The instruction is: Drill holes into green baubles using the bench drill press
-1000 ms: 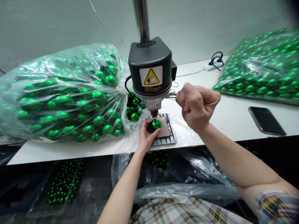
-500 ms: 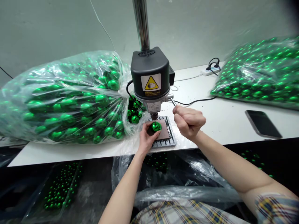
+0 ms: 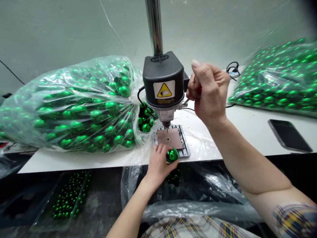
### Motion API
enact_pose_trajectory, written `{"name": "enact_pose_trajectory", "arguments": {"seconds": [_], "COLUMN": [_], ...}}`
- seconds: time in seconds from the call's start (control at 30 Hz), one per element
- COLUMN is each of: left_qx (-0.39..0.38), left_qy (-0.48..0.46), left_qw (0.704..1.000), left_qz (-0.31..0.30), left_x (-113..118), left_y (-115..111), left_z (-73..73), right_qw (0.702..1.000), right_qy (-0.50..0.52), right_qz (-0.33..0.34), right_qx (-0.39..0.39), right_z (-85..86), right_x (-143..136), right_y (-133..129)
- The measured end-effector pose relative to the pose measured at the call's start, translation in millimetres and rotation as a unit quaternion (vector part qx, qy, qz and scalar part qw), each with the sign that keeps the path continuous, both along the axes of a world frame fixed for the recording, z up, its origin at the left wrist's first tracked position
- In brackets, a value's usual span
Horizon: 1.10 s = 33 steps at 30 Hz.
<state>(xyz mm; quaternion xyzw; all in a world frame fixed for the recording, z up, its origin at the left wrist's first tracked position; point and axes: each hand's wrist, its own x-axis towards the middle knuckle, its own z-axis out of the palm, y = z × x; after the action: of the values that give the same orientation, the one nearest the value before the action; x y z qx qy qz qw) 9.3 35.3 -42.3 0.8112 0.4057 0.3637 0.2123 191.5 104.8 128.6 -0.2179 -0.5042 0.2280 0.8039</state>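
A shiny green ball [image 3: 172, 155] is held between the thumb and fingers of my left hand [image 3: 159, 163], at the front edge of the drill press base [image 3: 185, 142]. Behind it, a pinkish square plate [image 3: 170, 138] with a small dark hole lies on the base, scattered with dark bits. The thin bit hangs over this plate from the black drill press head [image 3: 163, 79]. My right hand [image 3: 210, 89] is closed around the press's feed lever, raised beside the head; its fingers hide most of the lever.
Clear bags of green balls lie on the left [image 3: 81, 109] and right [image 3: 279, 79]. A phone [image 3: 289, 135] lies near the front right edge. An open plastic bag [image 3: 208, 195] hangs below the table edge. A bin of balls [image 3: 70, 195] stands lower left.
My left hand has drawn the green ball off the pinkish plate toward the table's front edge. My right hand has risen with the lever, and the bit is clear of the ball.
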Motion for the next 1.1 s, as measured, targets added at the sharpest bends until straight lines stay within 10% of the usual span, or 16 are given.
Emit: {"name": "enact_pose_trajectory", "arguments": {"seconds": [0.1, 0.23, 0.37, 0.53, 0.77, 0.9, 1.1], "left_qx": [0.009, 0.002, -0.09, -0.088, -0.056, -0.253, -0.403], "left_qy": [0.031, 0.126, 0.293, 0.299, -0.131, -0.391, -0.501], "left_qw": [0.999, 0.978, 0.93, 0.93, 0.98, 0.884, 0.766], "left_qz": [-0.007, 0.167, 0.203, 0.197, 0.14, 0.039, 0.014], "left_x": [-15, -20, -14, -19, -32, -23, -13], "left_y": [13, 75, 125, 136, 105, 77, 63], "left_z": [21.5, 36.9, 31.5, 25.1, 34.9, 33.1, 12.6], "right_qw": [1.0, 1.0, 1.0, 0.999, 1.0, 1.0, 1.0], "right_qy": [0.001, 0.001, 0.006, -0.014, -0.011, 0.004, -0.019], "right_qz": [-0.009, -0.021, -0.02, -0.031, -0.02, -0.012, -0.019], "right_qx": [0.003, 0.008, 0.011, 0.005, 0.016, 0.019, 0.0], "right_z": [-2.8, -2.2, -2.2, -5.1, -4.6, -3.8, -5.0], "right_x": [0, -2, -2, 0, -1, -1, 2], "right_y": [0, -1, -1, 2, 2, 1, 2]}}
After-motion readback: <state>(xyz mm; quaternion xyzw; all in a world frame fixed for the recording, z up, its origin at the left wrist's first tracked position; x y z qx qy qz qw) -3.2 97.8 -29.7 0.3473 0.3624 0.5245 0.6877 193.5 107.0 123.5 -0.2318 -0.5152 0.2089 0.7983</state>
